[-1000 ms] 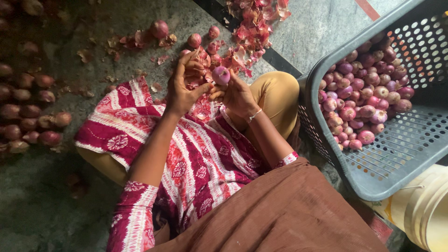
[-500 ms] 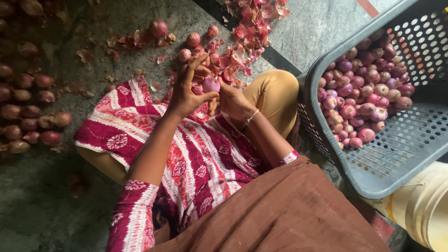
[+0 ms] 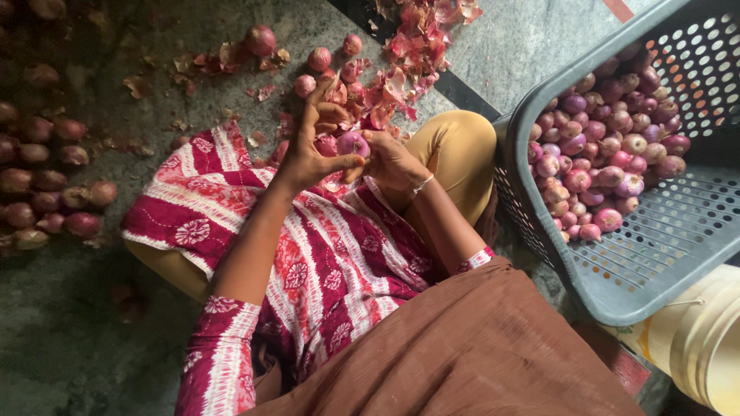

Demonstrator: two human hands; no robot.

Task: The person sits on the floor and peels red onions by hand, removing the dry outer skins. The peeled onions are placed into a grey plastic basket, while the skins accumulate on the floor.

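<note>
Purple onion (image 3: 353,143) at frame centre, over lap; I see left hand (image 3: 312,150) and right hand (image 3: 391,160) both pinching it, likely so skin drops onto peels (image 3: 401,54). Grey basket (image 3: 655,270) right holds peeled ones; unpeeled pile (image 3: 46,177) left.

Glossy onion (image 3: 352,143), perforated plastic basket (image 3: 655,254)

The floor (image 3: 92,323) is mottled grey-green stone crossed by a dark stripe. A grey perforated basket (image 3: 655,262) rests on it. Left of the basket lies a heap of red peels (image 3: 408,54) with loose onions (image 3: 260,38) among them. Far left of the basket sits an onion pile (image 3: 46,185). A pale bucket (image 3: 701,347) stands just below the basket.
</note>
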